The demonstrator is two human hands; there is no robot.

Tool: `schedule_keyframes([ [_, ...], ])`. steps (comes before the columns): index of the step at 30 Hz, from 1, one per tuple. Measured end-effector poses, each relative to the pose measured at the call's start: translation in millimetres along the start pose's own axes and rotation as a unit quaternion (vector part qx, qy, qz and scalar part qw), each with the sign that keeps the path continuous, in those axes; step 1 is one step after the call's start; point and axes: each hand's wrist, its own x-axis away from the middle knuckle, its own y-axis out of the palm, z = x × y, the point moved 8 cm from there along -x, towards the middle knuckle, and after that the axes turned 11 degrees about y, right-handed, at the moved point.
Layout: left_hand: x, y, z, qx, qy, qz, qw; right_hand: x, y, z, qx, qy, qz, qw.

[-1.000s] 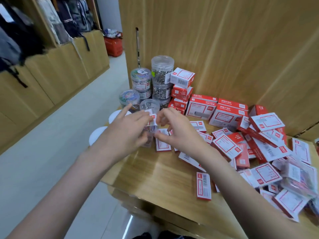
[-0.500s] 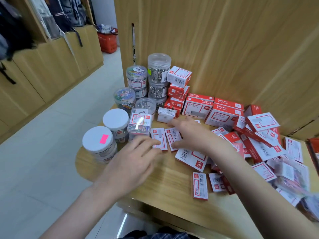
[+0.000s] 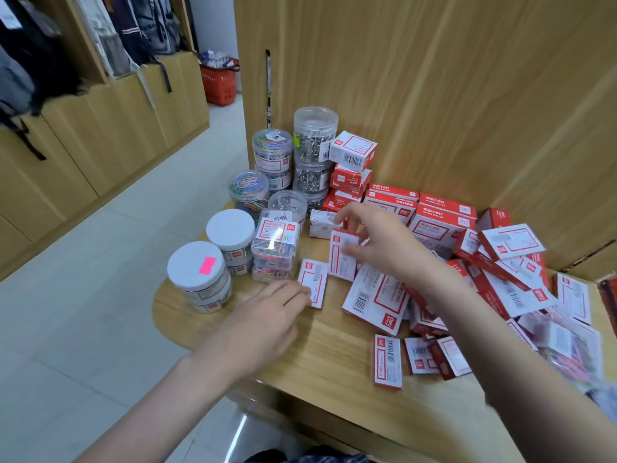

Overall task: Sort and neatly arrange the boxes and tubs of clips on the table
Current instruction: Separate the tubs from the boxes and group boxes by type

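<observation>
My right hand (image 3: 380,243) pinches a small red-and-white box (image 3: 340,262), tilted up off the wooden table (image 3: 334,359). Beside it lies another small box (image 3: 312,282) flat on the table, with the fingertips of my left hand (image 3: 267,317) touching its near end. Left of these stand two white-lidded tubs (image 3: 195,270), clear cases of coloured clips (image 3: 275,243) and round clear tubs (image 3: 315,135) stacked at the back. Loose red-and-white boxes (image 3: 510,259) lie heaped on the right.
Larger red boxes (image 3: 445,217) line the wooden back wall (image 3: 434,95), with a stack of red boxes (image 3: 352,152) by the tubs. A few small boxes (image 3: 387,360) lie near the front edge. The floor drops away left of the rounded table edge.
My right hand has lifted one of the two small boxes off the table. My left hand has slid forward to touch the other. Earlier both hands set down the clear case.
</observation>
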Motion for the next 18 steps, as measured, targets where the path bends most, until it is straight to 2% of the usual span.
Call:
schedule_keyframes([
  [1,2,-3,0,0.018,-0.008,0.01,1.0,0,-3,4,-0.04,0.022,-0.01,0.999],
  [4,10,-13,-5,0.067,-0.088,0.061,0.992,6,15,6,-0.193,0.087,-0.123,0.97],
  [6,14,-15,-9,0.081,-0.157,0.08,0.981,11,35,2,-0.191,0.103,-0.164,0.962],
  [8,12,-9,-7,0.067,-0.184,0.051,0.979,11,38,-3,-0.108,0.071,-0.134,0.982],
  [10,7,-5,-3,-0.008,-0.168,0.018,0.986,7,16,-4,-0.01,0.031,-0.048,0.998],
  [13,2,-5,-4,-0.065,-0.176,0.014,0.982,-5,-20,19,0.091,0.048,0.031,0.994],
  [16,-1,-3,-2,-0.076,-0.184,0.016,0.98,-18,-10,47,0.22,0.089,-0.035,0.971],
  [18,-3,-4,0,-0.092,-0.181,0.023,0.979,-22,0,53,0.249,0.086,-0.07,0.962],
])
